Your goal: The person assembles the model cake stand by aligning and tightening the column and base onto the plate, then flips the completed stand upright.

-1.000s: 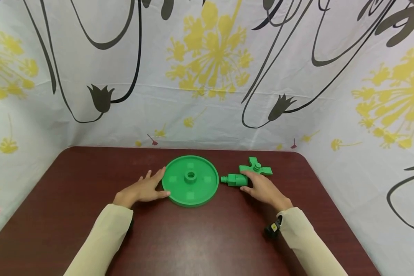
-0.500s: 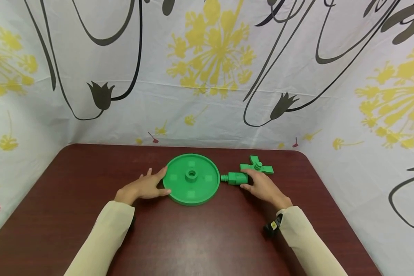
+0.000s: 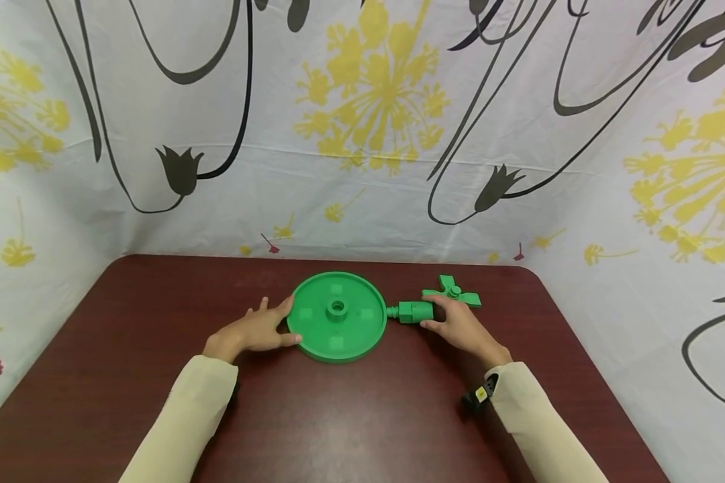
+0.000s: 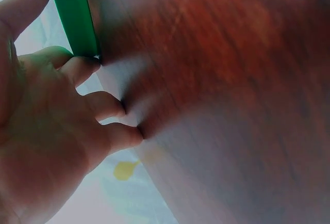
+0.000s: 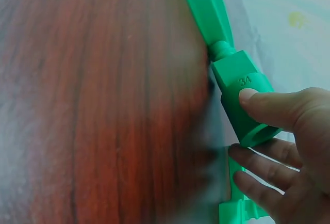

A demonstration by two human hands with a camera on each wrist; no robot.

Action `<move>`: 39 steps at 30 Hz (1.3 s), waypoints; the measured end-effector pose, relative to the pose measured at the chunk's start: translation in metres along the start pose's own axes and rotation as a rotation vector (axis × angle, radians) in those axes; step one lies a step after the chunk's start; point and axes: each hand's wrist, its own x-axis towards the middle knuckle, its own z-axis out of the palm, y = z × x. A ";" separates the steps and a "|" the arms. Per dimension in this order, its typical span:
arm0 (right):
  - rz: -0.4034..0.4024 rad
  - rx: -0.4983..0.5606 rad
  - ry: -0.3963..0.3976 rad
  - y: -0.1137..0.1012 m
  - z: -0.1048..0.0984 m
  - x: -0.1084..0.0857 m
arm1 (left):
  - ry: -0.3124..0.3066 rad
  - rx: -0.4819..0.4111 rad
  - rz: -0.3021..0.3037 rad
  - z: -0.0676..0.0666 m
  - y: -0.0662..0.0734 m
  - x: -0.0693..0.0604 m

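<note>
A green plastic disc (image 3: 314, 335) with a raised rim and a central socket lies flat on the table. My left hand (image 3: 255, 329) holds its left edge between thumb and fingers; in the left wrist view the other fingertips rest on the tabletop. Just right of the disc lies a green connector (image 3: 415, 311), part block, part hollow cylinder, marked "34" in the right wrist view. Its narrow threaded tip meets or nearly meets the disc's edge. My right hand (image 3: 459, 327) pinches the cylinder end. Behind that hand lies a green three-armed piece (image 3: 454, 292) with a central stub, partly covered by fingers.
The dark red-brown table (image 3: 350, 422) has rounded back corners. A white curtain (image 3: 266, 188) with yellow and dark flower prints hangs behind and on both sides. A small black device (image 3: 478, 394) is strapped to the right wrist.
The connector has shifted very slightly left, narrowing the small gap to the disc. Both hands keep their holds, and the head view has moved a little.
</note>
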 end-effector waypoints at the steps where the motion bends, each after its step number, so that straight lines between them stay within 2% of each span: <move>1: 0.007 0.015 0.004 0.000 0.000 0.000 | 0.000 0.001 -0.001 0.000 0.000 0.000; 12: 0.095 0.168 0.017 -0.007 -0.009 0.004 | 0.014 -0.019 0.022 0.002 0.001 -0.001; 18: 0.104 0.205 0.080 -0.016 -0.015 0.009 | 0.013 0.002 0.054 0.003 0.004 0.001; 21: 0.094 0.226 0.098 -0.021 -0.016 0.014 | 0.019 -0.002 0.049 0.005 0.003 0.003; 26: 0.069 0.268 0.132 -0.032 -0.013 0.020 | 0.079 0.037 0.041 0.002 0.007 0.002; 31: 0.031 0.303 0.145 -0.044 -0.007 0.025 | 0.172 0.092 0.016 0.001 0.014 0.000; 33: 0.019 0.316 0.149 -0.048 -0.004 0.027 | 0.183 0.092 0.009 0.002 0.016 0.000; 39: 0.005 0.371 0.156 -0.061 0.003 0.034 | 0.123 0.041 0.037 0.008 0.016 0.003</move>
